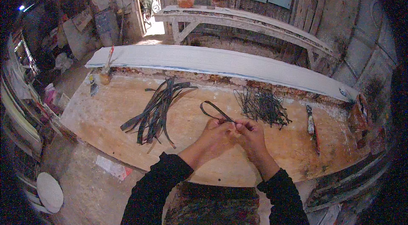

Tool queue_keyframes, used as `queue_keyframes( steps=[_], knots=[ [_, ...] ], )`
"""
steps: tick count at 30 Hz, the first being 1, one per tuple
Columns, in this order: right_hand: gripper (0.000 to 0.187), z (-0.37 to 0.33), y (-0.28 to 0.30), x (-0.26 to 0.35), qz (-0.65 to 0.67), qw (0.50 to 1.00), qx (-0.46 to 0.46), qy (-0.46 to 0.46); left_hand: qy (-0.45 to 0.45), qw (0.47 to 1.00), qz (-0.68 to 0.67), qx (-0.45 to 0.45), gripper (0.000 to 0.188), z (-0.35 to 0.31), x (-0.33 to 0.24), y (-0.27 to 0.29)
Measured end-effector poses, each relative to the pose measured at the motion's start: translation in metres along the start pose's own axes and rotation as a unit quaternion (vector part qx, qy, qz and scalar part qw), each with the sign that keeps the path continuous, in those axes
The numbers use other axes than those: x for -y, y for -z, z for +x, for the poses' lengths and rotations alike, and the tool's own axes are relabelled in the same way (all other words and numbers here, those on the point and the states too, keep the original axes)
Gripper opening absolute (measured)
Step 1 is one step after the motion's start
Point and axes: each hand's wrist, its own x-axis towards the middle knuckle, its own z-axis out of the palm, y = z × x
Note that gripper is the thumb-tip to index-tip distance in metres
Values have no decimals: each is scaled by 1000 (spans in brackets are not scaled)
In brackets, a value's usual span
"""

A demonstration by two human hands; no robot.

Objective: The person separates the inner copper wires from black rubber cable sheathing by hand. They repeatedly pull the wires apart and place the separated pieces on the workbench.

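Over the middle of the wooden table my left hand (217, 135) and my right hand (251, 136) meet, fingertips pinched together. Between them they hold a thin black strip (209, 104), bent into a loop that sticks out up and to the left. Its ends are hidden in my fingers. To the left of my hands lies a loose pile of flat black strips (158, 108). Just beyond my right hand is a tangled heap of thin black looped pieces (263, 106).
The wooden tabletop (102, 119) is backed by a long white board (204, 58). A brush (106, 72) leans at the far left corner. A knife-like tool (310, 121) and a red pen-like stick (316, 142) lie at right. Behind stands a bench (238, 19) with a clay pot (185, 0).
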Motion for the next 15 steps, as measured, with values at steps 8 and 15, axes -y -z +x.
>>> queue_keyframes(
  steps=[8,15],
  knots=[
    [12,7,7,-13,-92,995,31,8,-145,972,182,-30,11,17,3,14],
    [10,1,-2,9,75,989,77,-101,-146,973,176,31,14,24,2,33]
  ],
)
